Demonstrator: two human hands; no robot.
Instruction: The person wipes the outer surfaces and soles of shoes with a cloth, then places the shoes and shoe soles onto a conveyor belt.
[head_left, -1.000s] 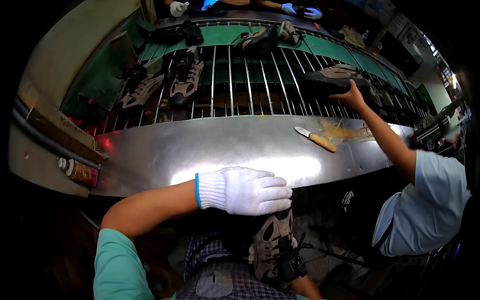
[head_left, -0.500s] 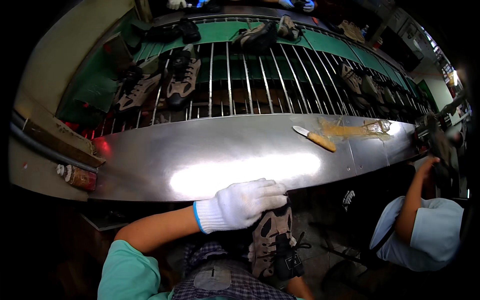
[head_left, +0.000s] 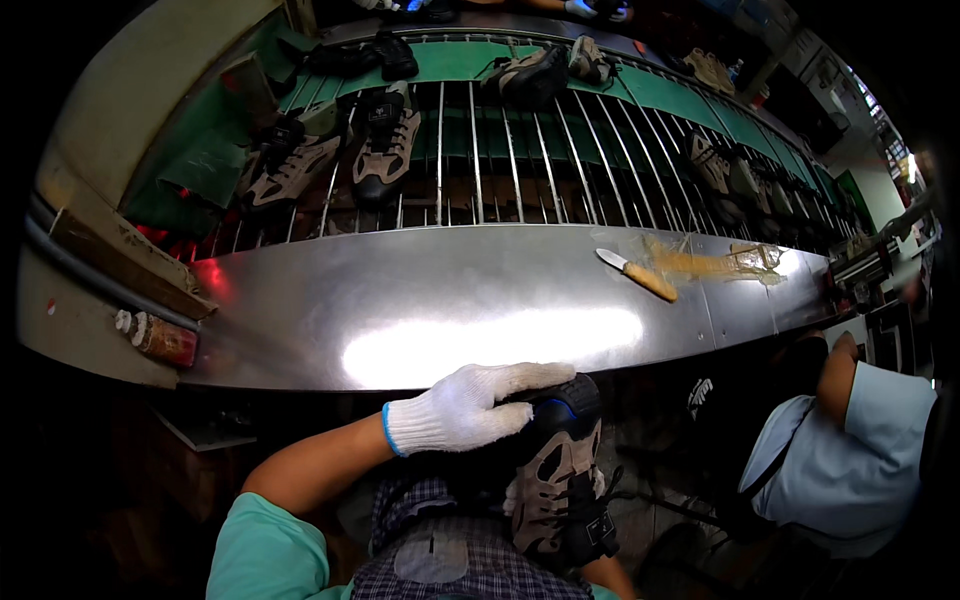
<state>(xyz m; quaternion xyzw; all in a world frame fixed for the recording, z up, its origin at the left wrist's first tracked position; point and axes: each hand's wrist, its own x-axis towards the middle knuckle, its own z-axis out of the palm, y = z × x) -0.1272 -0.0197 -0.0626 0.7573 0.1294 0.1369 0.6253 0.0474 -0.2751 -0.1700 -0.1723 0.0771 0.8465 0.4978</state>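
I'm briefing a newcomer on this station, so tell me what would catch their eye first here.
First, the left hand in a white knit glove, resting on the toe of a tan and black sports shoe held in the person's lap, low in the middle. Next, the shiny curved steel counter with its bright glare, and a wooden-handled knife lying on it to the right. Beyond, more shoes sit on a barred green conveyor.

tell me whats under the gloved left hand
The left hand in a white knit glove rests on the black toe of a tan and black shoe held over the lap. The toe part beneath the palm is covered; the right hand is hidden.
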